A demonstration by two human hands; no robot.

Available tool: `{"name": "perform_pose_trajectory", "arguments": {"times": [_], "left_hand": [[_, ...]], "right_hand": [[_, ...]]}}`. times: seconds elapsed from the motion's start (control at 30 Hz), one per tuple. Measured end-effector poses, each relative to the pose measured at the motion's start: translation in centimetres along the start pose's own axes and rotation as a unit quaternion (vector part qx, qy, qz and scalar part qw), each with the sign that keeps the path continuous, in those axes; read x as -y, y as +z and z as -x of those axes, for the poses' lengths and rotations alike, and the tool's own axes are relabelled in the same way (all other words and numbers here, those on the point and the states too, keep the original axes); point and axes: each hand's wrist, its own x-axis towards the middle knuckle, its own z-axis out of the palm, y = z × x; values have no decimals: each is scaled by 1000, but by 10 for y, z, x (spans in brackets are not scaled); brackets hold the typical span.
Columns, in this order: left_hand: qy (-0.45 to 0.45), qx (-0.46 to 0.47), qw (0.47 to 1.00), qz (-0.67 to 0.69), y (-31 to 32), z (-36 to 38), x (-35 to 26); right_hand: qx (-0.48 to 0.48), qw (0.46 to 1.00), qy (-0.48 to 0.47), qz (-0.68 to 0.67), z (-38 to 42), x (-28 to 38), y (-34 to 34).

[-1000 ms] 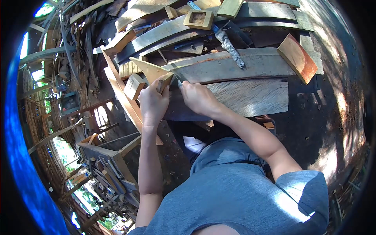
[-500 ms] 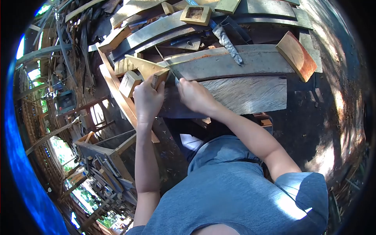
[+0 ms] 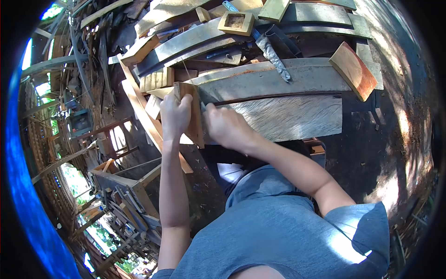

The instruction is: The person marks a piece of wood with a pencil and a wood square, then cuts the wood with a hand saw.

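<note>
Left edge of surface [image 3: 320,75]: long strip [image 3: 147,123] runs along it, slanting down past the near left corner. Angled block [image 3: 139,50] sits toward the far part of that edge. Just inside the strip, nearer: grooved block [image 3: 155,80], then pale block [image 3: 151,107], the latter partly covered by the left hand [image 3: 175,114].

Left hand: closed, fingers bent over the upper left side of board [image 3: 196,116], thumb against its face. Board is tilted up near the left end of the surface, its lower end reaching about to the near edge.

Right of the board: right hand [image 3: 227,126], slightly blurred, curled into a fist around a tool [image 3: 187,70]. Thin shaft of tool shows beyond the board's upper end; grip mostly hidden. Whether tool touches board: cannot tell.

Farther right: weathered plank [image 3: 292,118] along the near edge, beside the right hand. Hollowed block [image 3: 236,22] lies toward the far edge; grey wrapped item [image 3: 273,58] just right of it, pointing nearward. Orange-faced block [image 3: 355,72] rests tilted at the right edge.
</note>
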Motion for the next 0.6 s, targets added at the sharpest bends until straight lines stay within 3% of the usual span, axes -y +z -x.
{"name": "perform_pose_trajectory", "arguments": {"times": [0.1, 0.17, 0.3, 0.4, 0.5, 0.6], "left_hand": [[12, -27, 999, 15, 1, 10, -1], [-19, -12, 1000, 1, -2, 8, -4], [47, -50, 998, 9, 3, 8, 5], [16, -41, 999, 13, 0, 10, -6], [3, -30, 999, -18, -2, 10, -9], [42, -49, 998, 9, 3, 7, 6]], "right_hand": [[-9, 999, -32, -6, 7, 5, -1], [-22, 999, 0, -30, -19, -14, 12], [-13, 1000, -7, -17, -20, -9, 7], [3, 999, -16, -35, 7, 11, -4], [5, 998, 12, -58, -24, -17, 11], [-17, 999, -26, -42, -17, -16, 18]]}}
